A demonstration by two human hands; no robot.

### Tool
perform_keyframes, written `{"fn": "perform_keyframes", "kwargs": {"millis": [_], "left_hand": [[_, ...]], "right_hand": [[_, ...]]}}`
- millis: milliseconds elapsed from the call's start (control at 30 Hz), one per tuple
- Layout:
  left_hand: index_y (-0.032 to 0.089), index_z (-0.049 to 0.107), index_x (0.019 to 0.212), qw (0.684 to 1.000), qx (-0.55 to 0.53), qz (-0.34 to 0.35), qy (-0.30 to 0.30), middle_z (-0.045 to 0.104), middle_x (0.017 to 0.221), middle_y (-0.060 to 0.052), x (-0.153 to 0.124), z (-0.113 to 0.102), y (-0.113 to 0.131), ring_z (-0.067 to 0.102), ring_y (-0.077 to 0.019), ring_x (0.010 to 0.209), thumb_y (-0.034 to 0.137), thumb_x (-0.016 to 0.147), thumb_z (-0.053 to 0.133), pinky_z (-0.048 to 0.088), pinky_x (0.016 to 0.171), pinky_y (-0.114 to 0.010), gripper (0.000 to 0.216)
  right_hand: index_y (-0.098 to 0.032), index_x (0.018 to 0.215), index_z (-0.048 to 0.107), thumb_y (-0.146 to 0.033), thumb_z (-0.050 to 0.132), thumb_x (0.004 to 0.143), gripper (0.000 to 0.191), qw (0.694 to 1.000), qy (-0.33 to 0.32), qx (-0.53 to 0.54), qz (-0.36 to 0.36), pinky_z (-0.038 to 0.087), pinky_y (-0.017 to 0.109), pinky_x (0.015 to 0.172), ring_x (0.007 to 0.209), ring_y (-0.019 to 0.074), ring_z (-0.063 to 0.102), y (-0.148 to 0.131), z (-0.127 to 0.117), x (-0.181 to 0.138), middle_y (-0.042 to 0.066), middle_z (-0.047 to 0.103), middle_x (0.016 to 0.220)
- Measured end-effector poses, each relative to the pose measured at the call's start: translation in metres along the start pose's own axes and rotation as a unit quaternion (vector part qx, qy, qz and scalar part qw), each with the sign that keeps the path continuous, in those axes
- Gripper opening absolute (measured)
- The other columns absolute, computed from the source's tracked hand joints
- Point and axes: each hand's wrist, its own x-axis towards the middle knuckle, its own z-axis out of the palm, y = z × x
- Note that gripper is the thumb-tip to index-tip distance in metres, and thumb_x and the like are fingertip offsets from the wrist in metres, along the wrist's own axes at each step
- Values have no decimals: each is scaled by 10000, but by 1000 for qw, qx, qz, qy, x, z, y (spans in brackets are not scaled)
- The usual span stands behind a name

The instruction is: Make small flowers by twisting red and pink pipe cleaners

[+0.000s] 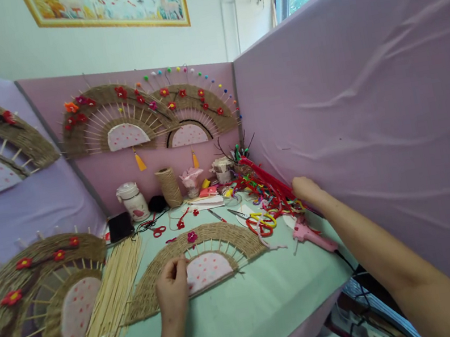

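Observation:
A half-round fan [216,245] woven of jute over wooden sticks lies flat on the pale green table [248,308], with a pink spotted centre and small red flowers near its top. My left hand [173,292] rests on the fan's lower left part, fingers curled down onto the weave. My right hand [306,189] reaches to the right side of the table and closes over a bundle of red pipe cleaners [268,184] lying against the purple wall.
A pink glue gun [311,234], red and yellow scissors [260,223], a jute spool [169,186], a white jar [133,200] and a bundle of bamboo sticks [110,308] crowd the table. Finished fans [117,120] hang on the purple partitions; another fan [29,316] leans at left.

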Motion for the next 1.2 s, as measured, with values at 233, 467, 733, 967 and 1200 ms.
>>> {"fn": "perform_keyframes", "kwargs": {"millis": [233, 467, 733, 967, 1200], "left_hand": [[170, 657, 772, 960, 33, 11, -278, 625, 675, -27, -18, 18, 68, 540, -164, 635, 447, 672, 579, 397, 575, -243, 304], [112, 601, 729, 873, -117, -157, -447, 629, 671, -49, 6, 171, 123, 423, -61, 466, 355, 768, 533, 305, 459, -188, 255], [135, 440, 566, 853, -170, -243, -429, 405, 448, 56, 21, 259, 123, 217, -16, 348, 212, 823, 479, 126, 382, -180, 271], [163, 378, 616, 853, -158, -257, -426, 430, 497, 58, 34, 254, 119, 209, -18, 352, 132, 779, 402, 146, 389, -164, 167], [157, 568, 661, 944, 45, 58, -323, 575, 644, -11, 36, 224, 110, 495, -106, 603, 180, 696, 518, 372, 588, -226, 65]], "right_hand": [[-126, 719, 622, -260, 529, 786, 176, 979, -75, 184, -37, 411, 182, 474, 498, 102, 555, 11, -1, 6, 45, 623, 596], [-143, 630, 503, -261, 593, 756, 195, 782, -266, 563, -16, 259, 141, 325, 327, 29, 334, -5, 10, -3, -60, 458, 437], [-149, 658, 534, -346, 546, 797, 241, 785, -322, 527, -55, 345, 141, 383, 394, 55, 462, -24, 19, 16, -39, 520, 464], [-129, 584, 536, -186, 539, 773, 198, 832, -313, 455, -41, 344, 140, 377, 375, 42, 432, -58, 12, 51, -21, 536, 464], [-147, 570, 536, -245, 524, 768, 221, 903, -215, 367, -70, 338, 140, 383, 386, 43, 433, -37, 9, 52, -22, 553, 480]]}}
